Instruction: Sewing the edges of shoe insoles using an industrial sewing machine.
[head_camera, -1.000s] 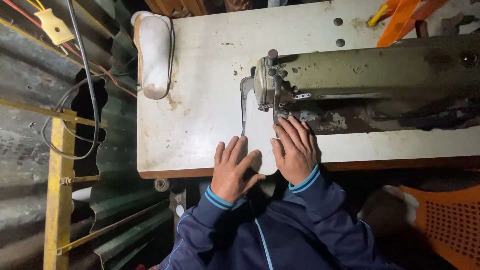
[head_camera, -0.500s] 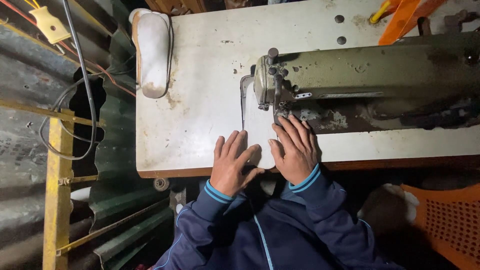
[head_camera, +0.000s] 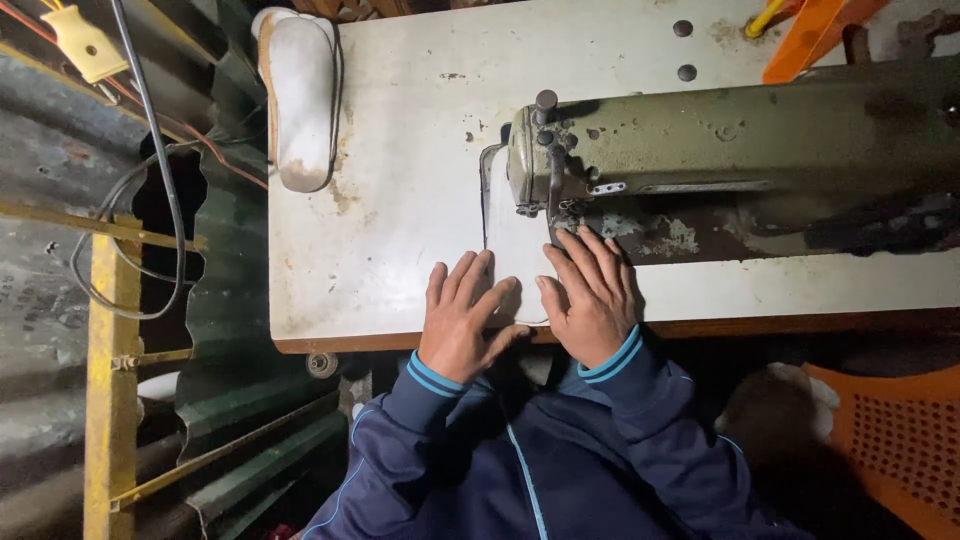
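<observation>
- Head view, far left: a yellow frame (head_camera: 100, 330) and corrugated sheeting (head_camera: 230, 330) stand off the worktop's edge, with cables (head_camera: 150, 170) hanging in front of them, out of the working area.
- A white shoe last (head_camera: 300, 95) lies sole-up at the left rear of the worktop (head_camera: 400, 200), well apart from the hands, seemingly parked out of the way.
- Left hand (head_camera: 462, 320) lies palm down on the near edge of the worktop, fingers (head_camera: 470, 280) spread and flat. It presses the left side of a white piece (head_camera: 515, 245), which looks meant to keep it from sliding or lifting.
- The white piece lies flat on the worktop, running from the front edge up to the needle area (head_camera: 560, 210); it is hard to tell from the pale worktop, so its outline is uncertain.
- Right hand (head_camera: 592, 300) is also palm down, just beside the left, fingers slightly fanned with tips close to the presser foot, likely so the piece can be steered near the needle. Neither hand pinches anything.
- The olive sewing machine (head_camera: 720, 150) stretches off to the right, its head above the piece.
- An orange crate (head_camera: 900, 440) sits low right, below the worktop.
</observation>
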